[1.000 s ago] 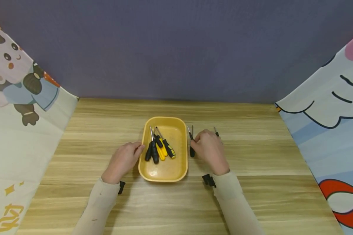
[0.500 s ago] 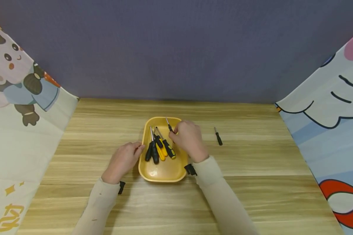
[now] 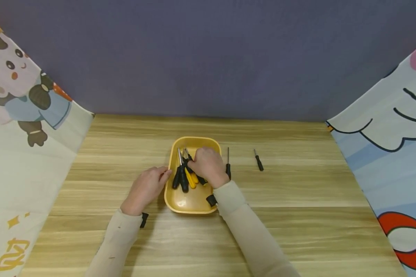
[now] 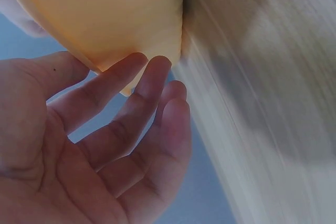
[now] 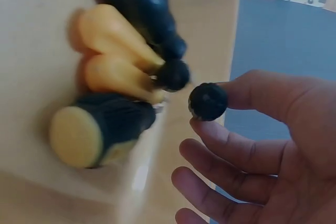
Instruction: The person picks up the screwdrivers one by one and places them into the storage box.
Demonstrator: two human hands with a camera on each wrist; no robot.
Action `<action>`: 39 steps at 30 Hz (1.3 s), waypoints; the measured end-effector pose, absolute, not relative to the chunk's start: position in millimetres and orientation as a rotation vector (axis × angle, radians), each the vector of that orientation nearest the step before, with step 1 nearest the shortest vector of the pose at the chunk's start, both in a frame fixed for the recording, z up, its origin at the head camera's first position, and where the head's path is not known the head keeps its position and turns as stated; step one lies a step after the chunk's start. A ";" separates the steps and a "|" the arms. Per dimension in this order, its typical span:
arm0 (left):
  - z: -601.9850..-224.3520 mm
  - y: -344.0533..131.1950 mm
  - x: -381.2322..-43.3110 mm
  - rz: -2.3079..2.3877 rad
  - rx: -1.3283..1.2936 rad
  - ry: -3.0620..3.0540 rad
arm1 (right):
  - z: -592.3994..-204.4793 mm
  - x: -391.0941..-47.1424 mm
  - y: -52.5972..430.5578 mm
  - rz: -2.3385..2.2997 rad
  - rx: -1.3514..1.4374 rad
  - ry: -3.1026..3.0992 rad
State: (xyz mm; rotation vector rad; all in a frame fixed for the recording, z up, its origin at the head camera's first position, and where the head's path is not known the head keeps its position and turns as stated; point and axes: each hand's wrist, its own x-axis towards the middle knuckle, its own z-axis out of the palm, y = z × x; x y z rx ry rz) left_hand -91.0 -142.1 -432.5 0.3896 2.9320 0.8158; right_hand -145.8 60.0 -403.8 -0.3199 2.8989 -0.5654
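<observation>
Pinching, the right hand (image 3: 209, 164) holds a black screwdriver (image 5: 208, 101) while the left hand (image 3: 146, 189) grips a yellow tray (image 3: 188, 202).

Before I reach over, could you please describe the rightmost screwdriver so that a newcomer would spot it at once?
On the wooden table, find the yellow tray and look to its right. The outer screwdriver there lies alone, black-handled; unlike the inner screwdriver close beside the tray, it has a shorter shaft.

wood-grain table (image 3: 298, 188) | yellow tray (image 3: 185, 203) | longer screwdriver (image 3: 228, 168) alongside | shorter screwdriver (image 3: 259, 162) apart
</observation>
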 end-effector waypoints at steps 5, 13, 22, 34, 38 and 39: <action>-431.6 -141.4 -92.2 0.815 0.394 2.935 | -411.8 -147.2 59.7 -0.562 -0.296 2.877; -430.7 -140.9 -92.1 0.815 0.405 2.942 | -413.9 -147.6 60.2 -0.531 -0.274 2.869; -431.0 -141.4 -91.9 0.820 0.397 2.932 | -410.6 -146.6 61.3 -0.523 -0.270 2.875; -430.9 -142.4 -91.3 0.819 0.385 2.922 | -378.3 -139.4 72.0 -0.506 -0.324 2.944; -431.0 -142.6 -90.7 0.821 0.401 2.945 | -370.7 -136.1 82.6 -0.499 -0.313 2.977; -431.5 -142.6 -90.8 0.821 0.404 2.950 | -369.9 -135.2 86.3 -0.492 -0.309 2.988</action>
